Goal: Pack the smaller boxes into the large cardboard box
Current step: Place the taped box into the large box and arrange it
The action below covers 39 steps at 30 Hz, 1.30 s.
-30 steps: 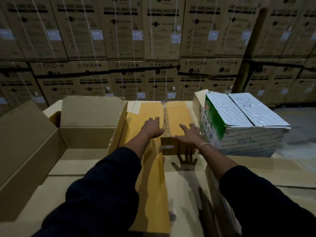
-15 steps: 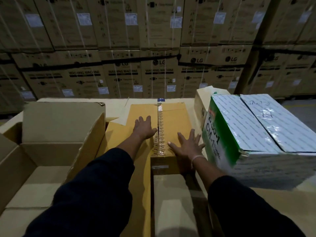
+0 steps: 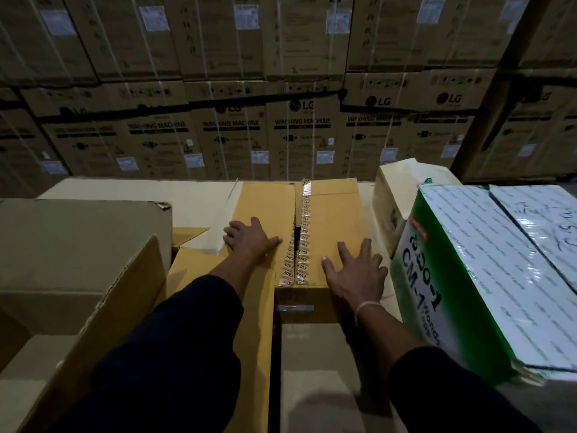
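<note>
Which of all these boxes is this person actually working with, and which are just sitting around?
In the job:
taped box, under left hand and right hand
open carton, at left

Just around:
green-and-white box
washing-machine cartons behind

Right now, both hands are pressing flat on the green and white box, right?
Not quite. The head view shows the left hand and right hand pressing flat on the yellow-brown taped cardboard box, not the green and white wrapped box, which sits untouched to its right.
</note>
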Available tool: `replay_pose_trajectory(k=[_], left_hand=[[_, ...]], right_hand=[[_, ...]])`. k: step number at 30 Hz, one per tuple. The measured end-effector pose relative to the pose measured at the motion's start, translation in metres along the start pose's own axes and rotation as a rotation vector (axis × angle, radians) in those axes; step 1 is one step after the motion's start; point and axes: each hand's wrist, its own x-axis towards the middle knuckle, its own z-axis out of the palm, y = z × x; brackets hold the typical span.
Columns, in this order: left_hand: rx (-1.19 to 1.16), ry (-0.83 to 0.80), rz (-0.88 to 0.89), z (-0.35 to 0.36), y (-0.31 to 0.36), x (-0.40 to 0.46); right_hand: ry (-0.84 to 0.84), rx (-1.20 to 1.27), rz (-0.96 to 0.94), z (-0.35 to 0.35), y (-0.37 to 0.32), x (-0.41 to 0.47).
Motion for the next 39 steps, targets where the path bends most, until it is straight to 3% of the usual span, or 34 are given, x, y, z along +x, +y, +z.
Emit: replay_pose_trajectory(k=[9,15,22,33,39], left_hand=[[-0.173,0.069,-0.105,0.014,-0.007,0.061],[-0.235,0.166,-0.066,0.021,0.003,0.074],[-0.225,0.277,0.035,-0.004,0.027,0.074],[-0.427,0.526,0.167,-0.126,0.068,0.024],[-0.409,0.638,0.197,-0.195,0.081,-0.033]], right_hand=[[-0.084,0.000,0.055,0.012,-0.011,0.088],[-0.247,0.257,0.134,0.000,-0.002,0.133],[-0.084,0.407,0.162,-0.024,0.007,0.127],[0.248,0.416,0.074,-0.174,-0.016,0.116],[0.377,0.491,0.027,-0.252,-0.017,0.081]])
